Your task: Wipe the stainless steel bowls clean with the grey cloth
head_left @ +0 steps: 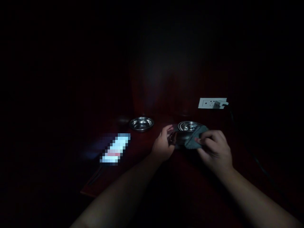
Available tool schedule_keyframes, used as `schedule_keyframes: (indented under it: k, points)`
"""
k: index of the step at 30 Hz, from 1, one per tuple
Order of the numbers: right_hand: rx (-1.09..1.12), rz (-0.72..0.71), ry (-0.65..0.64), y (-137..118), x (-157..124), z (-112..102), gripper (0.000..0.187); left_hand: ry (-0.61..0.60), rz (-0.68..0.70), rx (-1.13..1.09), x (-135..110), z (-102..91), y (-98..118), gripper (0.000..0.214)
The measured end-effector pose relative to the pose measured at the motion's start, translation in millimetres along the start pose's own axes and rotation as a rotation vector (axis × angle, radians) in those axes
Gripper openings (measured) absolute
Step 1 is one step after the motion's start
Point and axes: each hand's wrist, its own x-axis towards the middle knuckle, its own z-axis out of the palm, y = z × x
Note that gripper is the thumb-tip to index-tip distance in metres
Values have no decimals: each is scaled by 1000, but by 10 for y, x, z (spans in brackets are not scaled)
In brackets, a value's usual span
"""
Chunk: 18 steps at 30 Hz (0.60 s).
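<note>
My left hand [163,145] grips the left end of a dark, shiny cylinder [182,138], which lies sideways above the table; its exact kind cannot be made out in the dim light. Bunched in my right hand [216,150] is a grey-green cloth [196,139], pressed over the cylinder's right end. Its fingers pinch the cloth, and that end of the cylinder is hidden beneath it. Just behind the cylinder sits a shiny metal bowl [187,125], partly covered by the cloth. Another metal bowl [142,123] stands left of my left hand.
A lit, blurred-out phone screen [116,149] is at the left, with a thin cable [96,175] near its lower end. At the back right, a white wall socket [210,103] holds a plug [221,103]. A dark cord runs down the right side. Most surroundings are black.
</note>
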Motion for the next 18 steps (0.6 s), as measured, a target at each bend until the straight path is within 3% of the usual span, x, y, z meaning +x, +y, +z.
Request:
schedule_keyframes:
  k: [5,8,13,18]
  points:
    - [311,640,288,238,15,1,18,124,6,-58,40,-23,-78,57]
    - [478,886,371,267,25,34,24,98,20,-95,31,-19,-89,59]
    - [503,891,313,250,-16,100,26,-39,72,-162,-4,-10,-48,49]
    - [452,834,159,381,-135,155,21,-35,91,-144,22,-41,-4,47]
